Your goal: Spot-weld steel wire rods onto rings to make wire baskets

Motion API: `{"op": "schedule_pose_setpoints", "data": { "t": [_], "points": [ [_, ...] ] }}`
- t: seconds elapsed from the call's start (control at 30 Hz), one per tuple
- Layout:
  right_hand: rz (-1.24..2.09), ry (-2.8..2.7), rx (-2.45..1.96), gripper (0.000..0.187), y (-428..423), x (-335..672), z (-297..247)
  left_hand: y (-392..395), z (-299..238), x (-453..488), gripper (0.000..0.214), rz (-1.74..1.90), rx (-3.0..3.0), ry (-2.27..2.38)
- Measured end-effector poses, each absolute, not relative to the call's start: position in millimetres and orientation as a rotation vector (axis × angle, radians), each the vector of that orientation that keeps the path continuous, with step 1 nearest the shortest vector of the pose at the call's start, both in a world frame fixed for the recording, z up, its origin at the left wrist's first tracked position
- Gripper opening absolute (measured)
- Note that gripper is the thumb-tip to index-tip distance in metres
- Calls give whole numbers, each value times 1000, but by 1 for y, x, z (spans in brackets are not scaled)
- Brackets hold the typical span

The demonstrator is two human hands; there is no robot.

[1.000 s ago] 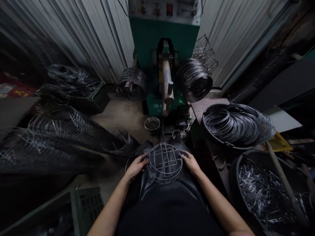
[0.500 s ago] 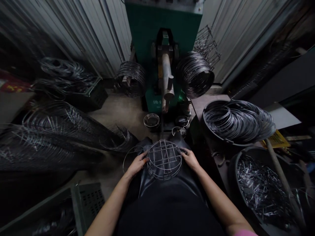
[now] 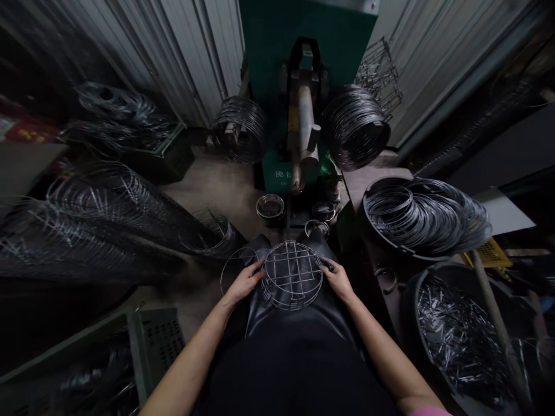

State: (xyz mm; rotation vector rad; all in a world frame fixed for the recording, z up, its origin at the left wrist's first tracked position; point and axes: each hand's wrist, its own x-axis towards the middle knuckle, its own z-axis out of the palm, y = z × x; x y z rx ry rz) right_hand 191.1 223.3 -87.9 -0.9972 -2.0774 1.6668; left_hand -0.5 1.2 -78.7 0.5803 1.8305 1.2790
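A round wire basket (image 3: 291,276) with a grid top rests on the black apron over my lap. My left hand (image 3: 244,281) grips its left rim, fingers curled on the wire. My right hand (image 3: 338,278) grips its right rim the same way. A single loose wire ring (image 3: 229,267) lies just left of my left hand. Straight ahead stands a green machine (image 3: 303,86) with a horizontal metal arm (image 3: 303,136) pointing toward me.
A black tub of wire rings (image 3: 422,216) sits at my right; below it a tub of short wire pieces (image 3: 459,335). Coils hang on both sides of the machine (image 3: 358,127). Stacked wire frames (image 3: 99,214) lie on the left. A green crate (image 3: 147,352) stands at lower left.
The view has shifted slightly; both hands stay on the basket's rim, with the basket sitting a little higher in the picture. Nothing taken up or let go.
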Motion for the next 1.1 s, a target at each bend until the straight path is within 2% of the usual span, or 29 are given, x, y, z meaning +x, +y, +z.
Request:
{"op": "schedule_pose_setpoints", "data": {
  "t": [0.73, 1.1],
  "points": [
    [1701, -2007, -1034, 33, 222, 193, -83, -2, -78, 4, 79, 1361, 428, 1697],
    [1685, -2067, -1064, 31, 222, 194, -82, -6, -86, -5, 76, 1178, 641, 1824]
  ]
}}
